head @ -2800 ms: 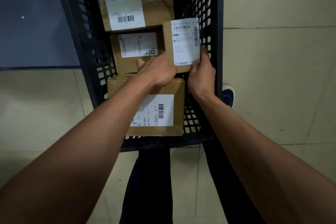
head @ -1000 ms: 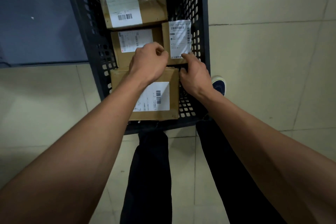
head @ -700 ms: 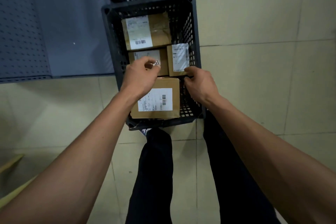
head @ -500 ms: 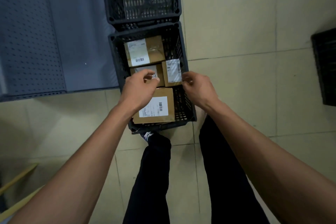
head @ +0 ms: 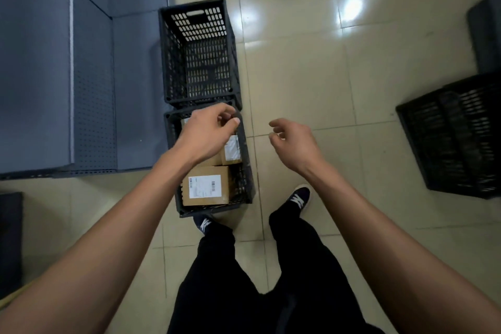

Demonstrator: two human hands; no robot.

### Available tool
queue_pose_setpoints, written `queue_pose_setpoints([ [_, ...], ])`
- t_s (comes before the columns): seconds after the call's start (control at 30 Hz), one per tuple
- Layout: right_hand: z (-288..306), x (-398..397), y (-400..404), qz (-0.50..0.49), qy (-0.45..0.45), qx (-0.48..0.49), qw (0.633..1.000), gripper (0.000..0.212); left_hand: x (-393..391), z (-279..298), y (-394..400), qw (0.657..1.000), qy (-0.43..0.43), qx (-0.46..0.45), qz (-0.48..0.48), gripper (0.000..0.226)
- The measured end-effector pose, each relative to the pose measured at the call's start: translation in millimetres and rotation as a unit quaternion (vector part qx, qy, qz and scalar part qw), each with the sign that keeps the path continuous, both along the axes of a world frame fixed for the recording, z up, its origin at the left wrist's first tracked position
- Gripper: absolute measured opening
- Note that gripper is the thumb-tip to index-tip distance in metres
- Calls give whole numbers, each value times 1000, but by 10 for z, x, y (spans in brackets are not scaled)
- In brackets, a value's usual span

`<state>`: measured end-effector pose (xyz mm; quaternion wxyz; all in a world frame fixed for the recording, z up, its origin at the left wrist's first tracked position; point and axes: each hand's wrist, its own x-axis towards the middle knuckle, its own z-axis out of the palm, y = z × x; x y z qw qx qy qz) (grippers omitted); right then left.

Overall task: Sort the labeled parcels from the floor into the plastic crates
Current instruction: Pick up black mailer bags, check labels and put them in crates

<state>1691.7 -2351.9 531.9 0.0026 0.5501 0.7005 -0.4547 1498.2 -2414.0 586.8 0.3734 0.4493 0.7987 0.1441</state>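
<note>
A black plastic crate (head: 248, 171) stands on the floor in front of my feet and holds several labeled cardboard parcels. The nearest parcel (head: 206, 189) lies flat with its white label up. A small parcel (head: 232, 150) rests against the right wall. My left hand (head: 210, 133) hovers above the crate with loosely curled fingers and nothing in it, hiding the parcels behind. My right hand (head: 292, 141) is over the floor just right of the crate, fingers apart and empty. A second black crate (head: 199, 51) with no parcels stands directly behind the first.
Grey perforated shelving (head: 89, 84) runs along the left, touching the crates. Another black crate (head: 455, 138) sits on the tiled floor at the right, with a dark bin (head: 485, 35) behind it. My shoes (head: 298, 198) stand close to the near crate.
The small parcel was set down in the crate and let go. Both hands have lifted out, the right one moving off to the right. The view has risen, showing more floor and crates.
</note>
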Motion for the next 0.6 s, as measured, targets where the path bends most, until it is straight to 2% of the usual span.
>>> queue_pose_setpoints([
  [0.27, 815, 565, 777, -3, 27, 58, 998, 36, 577, 717, 597, 997, 14, 74, -26, 36],
  [0.6, 1650, 654, 1574, -10, 72, 127, 989, 32, 490, 1269, 1260, 989, 28, 139, -37, 36],
])
